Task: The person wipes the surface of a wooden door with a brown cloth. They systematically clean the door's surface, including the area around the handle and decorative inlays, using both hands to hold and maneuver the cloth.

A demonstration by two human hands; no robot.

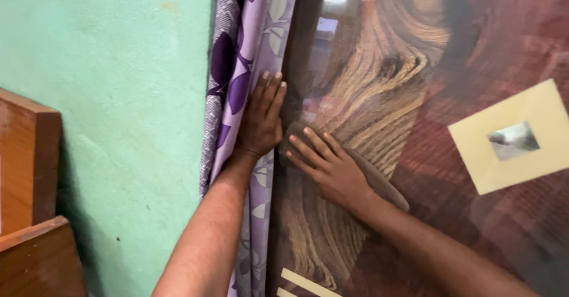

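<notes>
My left hand (261, 122) lies flat, fingers up, against a purple leaf-patterned curtain (237, 54), pressing it aside at the edge of a glossy wood-grain door (379, 83). Just to its right, my right hand (329, 163) presses a dark brown cloth (382, 181) flat onto the door's surface. The cloth shows under the fingers and trails out along the wrist. Both forearms reach up from the bottom of the view.
A cream square panel with a small mirror-like inset (512, 137) sits on the door at the right. A green painted wall (118, 125) fills the left, with brown wooden furniture (29, 202) at the far left edge. Cream strips (302, 282) mark the door's bottom.
</notes>
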